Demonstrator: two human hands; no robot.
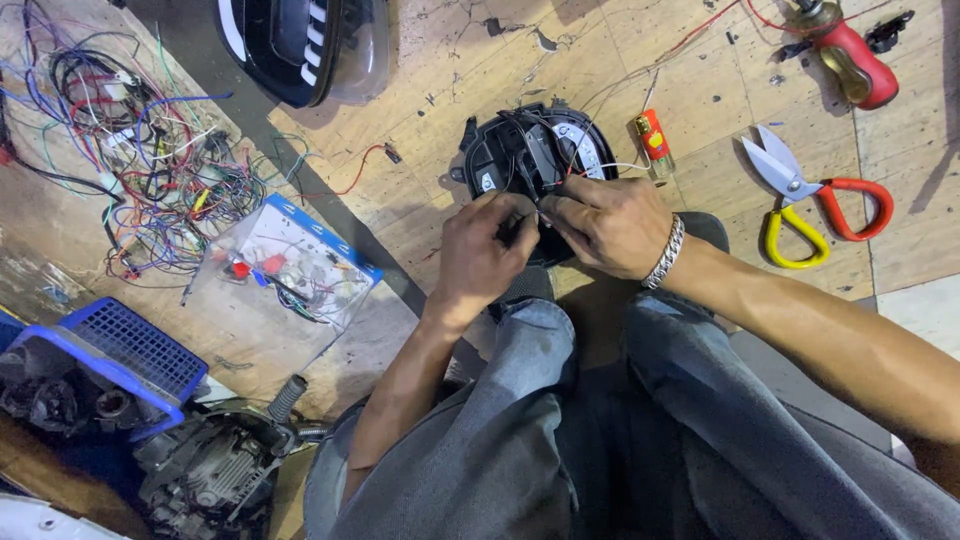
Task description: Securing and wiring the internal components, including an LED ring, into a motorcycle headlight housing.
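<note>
Grey trousers point(560, 430) over the person's knees fill the bottom of the view, and just beyond them both hands meet over a round black lamp housing point(535, 160) lying on the wooden floor point(640, 60). The left hand point(485, 250) is curled nearly closed, its fingertips pinching thin wires point(520, 215) at the housing's near edge; the right hand point(610, 225), with a metal bracelet point(665, 252) at the wrist, is likewise closed down on the same wires from the other side. The housing looks like light, stiff plastic, probably brittle at its tabs, so it is best gripped by the rim; the wires are soft and thin and likely tear if tugged. It lies flat, open back upward, with its longer axis running roughly left to right and the wires trailing toward the person. To the right lie a red lighter point(652, 140), snips point(815, 195) with red and yellow handles and a red-handled screwdriver point(850, 55); on the left are a tangle of coloured wires point(130, 160), a clear bag of parts point(285, 265) and a blue crate point(120, 350).
</note>
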